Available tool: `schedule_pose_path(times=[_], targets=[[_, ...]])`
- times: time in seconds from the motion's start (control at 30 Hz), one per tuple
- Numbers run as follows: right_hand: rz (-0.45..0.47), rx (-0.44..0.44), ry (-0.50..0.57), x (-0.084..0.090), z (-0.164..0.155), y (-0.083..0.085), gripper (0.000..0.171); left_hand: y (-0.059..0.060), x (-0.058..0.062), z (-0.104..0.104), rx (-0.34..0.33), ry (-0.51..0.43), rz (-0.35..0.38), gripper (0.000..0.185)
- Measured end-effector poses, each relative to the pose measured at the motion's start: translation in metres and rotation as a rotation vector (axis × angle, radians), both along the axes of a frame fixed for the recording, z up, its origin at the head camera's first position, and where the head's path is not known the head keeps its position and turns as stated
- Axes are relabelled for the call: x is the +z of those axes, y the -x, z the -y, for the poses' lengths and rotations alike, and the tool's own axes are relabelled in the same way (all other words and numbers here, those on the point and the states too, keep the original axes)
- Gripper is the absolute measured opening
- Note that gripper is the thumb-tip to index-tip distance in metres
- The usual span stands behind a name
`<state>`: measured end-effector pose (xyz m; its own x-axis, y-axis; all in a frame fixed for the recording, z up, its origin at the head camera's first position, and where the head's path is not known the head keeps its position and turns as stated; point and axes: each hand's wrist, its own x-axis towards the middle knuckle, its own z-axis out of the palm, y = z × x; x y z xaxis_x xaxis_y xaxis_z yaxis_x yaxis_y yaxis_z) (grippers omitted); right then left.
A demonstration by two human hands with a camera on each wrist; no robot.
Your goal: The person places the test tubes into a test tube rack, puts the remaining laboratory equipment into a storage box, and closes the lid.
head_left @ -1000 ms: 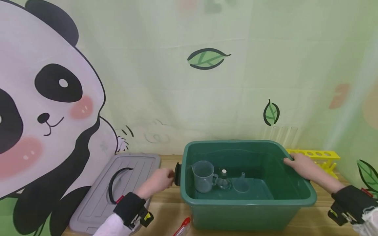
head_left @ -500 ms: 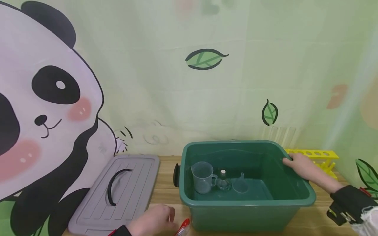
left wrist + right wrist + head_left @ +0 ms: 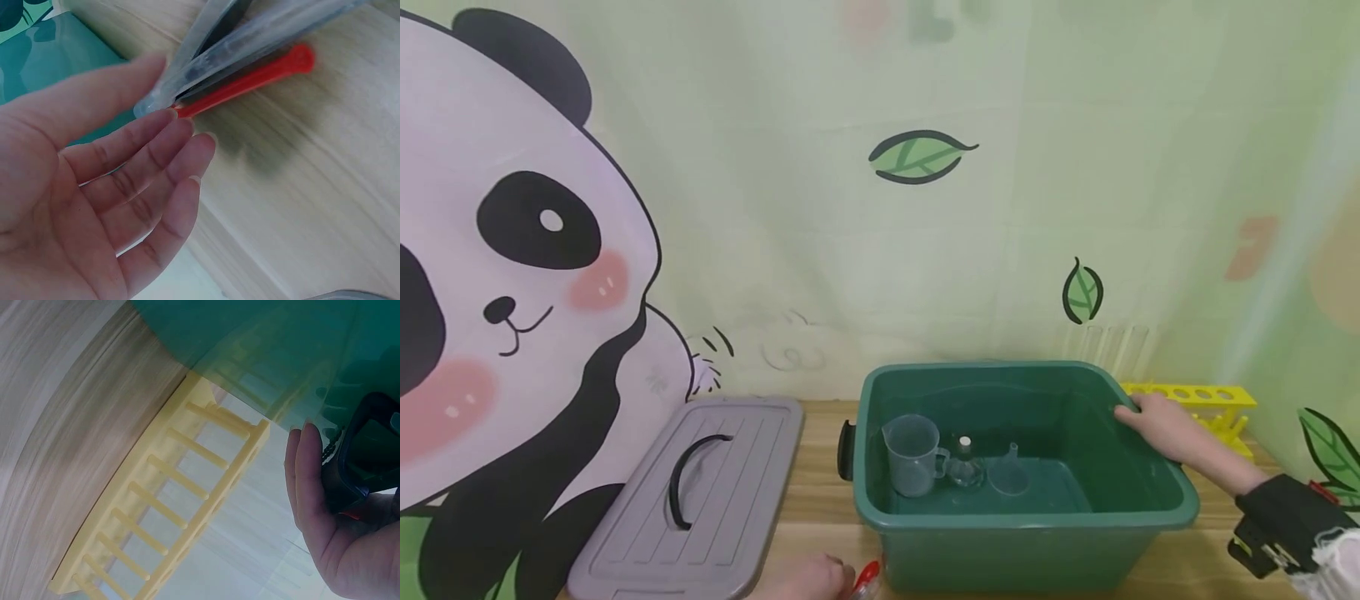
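Observation:
My right hand (image 3: 1161, 429) grips the right side of a green storage tub (image 3: 1022, 550), thumb over the rim. In the right wrist view its fingers (image 3: 307, 475) extend past the tub's black handle (image 3: 347, 456). The left hand (image 3: 808, 577) is low in front, left of the tub. In the left wrist view its fingers are slightly bent, with fingertips (image 3: 203, 147) right at a few slim tools: a red stick (image 3: 250, 80) with a rounded end, a clear tube (image 3: 269, 40) and a grey metal strip (image 3: 203, 28). Thumb and fingers stand apart around the tools' near ends.
Inside the tub are a clear measuring jug (image 3: 913, 458), a small round bottle (image 3: 965, 472) with white cap, and an upturned funnel (image 3: 1009, 477). A grey lid (image 3: 737, 500) lies at left. Behind the tub, a yellow rack (image 3: 1232, 397) holds test tubes (image 3: 1116, 354).
My left hand has moved from beside the tub's left handle down toward the front, to the red-ended tools. The right hand has kept its grip on the tub.

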<state>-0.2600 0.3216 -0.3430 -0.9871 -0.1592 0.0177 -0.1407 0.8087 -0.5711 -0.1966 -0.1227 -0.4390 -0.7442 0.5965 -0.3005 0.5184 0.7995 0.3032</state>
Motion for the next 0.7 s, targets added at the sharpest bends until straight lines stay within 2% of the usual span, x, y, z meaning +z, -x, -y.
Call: schedule_pose_path(times=[0.3, 0.53, 0.7], targets=[[-0.034, 0.003, -0.038, -0.001, 0.001, 0.000, 0.031, -0.002, -0.006, 0.000, 0.020, -0.041, -0.011, 0.012], [-0.033, 0.000, -0.044, 0.000, 0.001, 0.001, 0.031, -0.007, -0.013, -0.003, 0.108, -0.072, 0.006, 0.014], [-0.035, -0.005, -0.049, 0.000, 0.001, 0.001, 0.030, -0.006, -0.012, -0.004, 0.118, -0.058, 0.017, 0.014]])
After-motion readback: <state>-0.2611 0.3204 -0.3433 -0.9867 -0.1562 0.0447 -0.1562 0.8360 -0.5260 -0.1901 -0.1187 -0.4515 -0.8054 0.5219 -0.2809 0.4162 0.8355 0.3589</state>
